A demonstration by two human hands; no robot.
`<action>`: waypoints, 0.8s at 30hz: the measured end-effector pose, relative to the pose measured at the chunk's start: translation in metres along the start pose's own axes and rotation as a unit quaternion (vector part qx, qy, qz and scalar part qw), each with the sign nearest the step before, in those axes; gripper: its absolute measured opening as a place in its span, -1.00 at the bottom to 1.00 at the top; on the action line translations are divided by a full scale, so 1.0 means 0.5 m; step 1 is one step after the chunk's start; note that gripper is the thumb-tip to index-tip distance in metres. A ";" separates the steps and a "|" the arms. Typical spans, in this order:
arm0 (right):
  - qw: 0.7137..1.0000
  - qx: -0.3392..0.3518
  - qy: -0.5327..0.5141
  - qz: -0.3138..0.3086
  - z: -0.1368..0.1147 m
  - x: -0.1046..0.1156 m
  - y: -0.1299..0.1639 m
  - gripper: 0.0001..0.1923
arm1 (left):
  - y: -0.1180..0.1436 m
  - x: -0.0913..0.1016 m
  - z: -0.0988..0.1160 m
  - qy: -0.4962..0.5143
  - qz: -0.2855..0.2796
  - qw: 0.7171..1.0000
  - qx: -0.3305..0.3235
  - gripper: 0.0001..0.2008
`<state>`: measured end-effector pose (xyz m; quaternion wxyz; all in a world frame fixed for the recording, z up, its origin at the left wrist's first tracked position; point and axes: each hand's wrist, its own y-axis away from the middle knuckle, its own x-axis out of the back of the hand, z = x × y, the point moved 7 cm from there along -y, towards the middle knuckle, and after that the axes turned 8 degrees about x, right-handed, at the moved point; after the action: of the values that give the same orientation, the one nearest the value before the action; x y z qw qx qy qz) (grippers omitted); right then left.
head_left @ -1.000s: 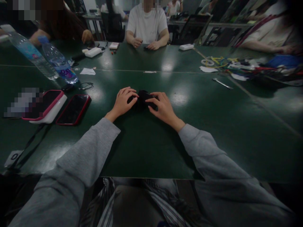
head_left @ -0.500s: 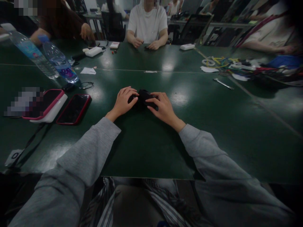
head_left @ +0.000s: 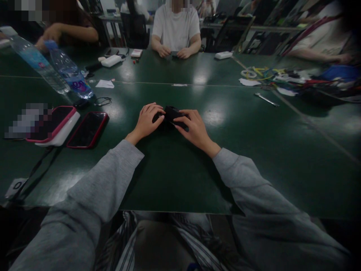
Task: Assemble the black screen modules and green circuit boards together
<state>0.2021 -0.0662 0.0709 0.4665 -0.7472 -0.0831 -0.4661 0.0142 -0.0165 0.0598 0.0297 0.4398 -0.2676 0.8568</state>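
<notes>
Both my hands rest near the middle of the dark green table, around a small black object [head_left: 172,114] whose kind I cannot make out. My left hand [head_left: 148,119] curves over a dark part at its left end, with the thumb along the near side. From the right, my right hand [head_left: 193,127] grips a blocky black part between thumb and fingers. Much of the object is hidden under the fingers. It looks tilted, with its left end a little higher.
On my left are a red-cased phone [head_left: 88,130], a pink-cased phone [head_left: 52,124] on a white block, and two water bottles [head_left: 70,71]. To the right lie a wrench [head_left: 266,99] and a tangle of cables [head_left: 293,81]. A person [head_left: 176,28] in white sits opposite.
My hands stay almost still; the black object's top turns very slightly in my right hand. At the far left, another person's arm has lifted from the table toward the body.
</notes>
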 end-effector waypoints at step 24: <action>1.000 -0.012 -0.007 0.000 0.002 -0.002 -0.001 -0.67 | 0.000 0.000 0.004 -0.004 -0.003 1.000 0.002 -0.72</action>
<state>0.2018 -0.0649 0.0700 0.4571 -0.7560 -0.0813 -0.4615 0.0157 -0.0174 0.0607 0.0306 0.4440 -0.2644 0.8556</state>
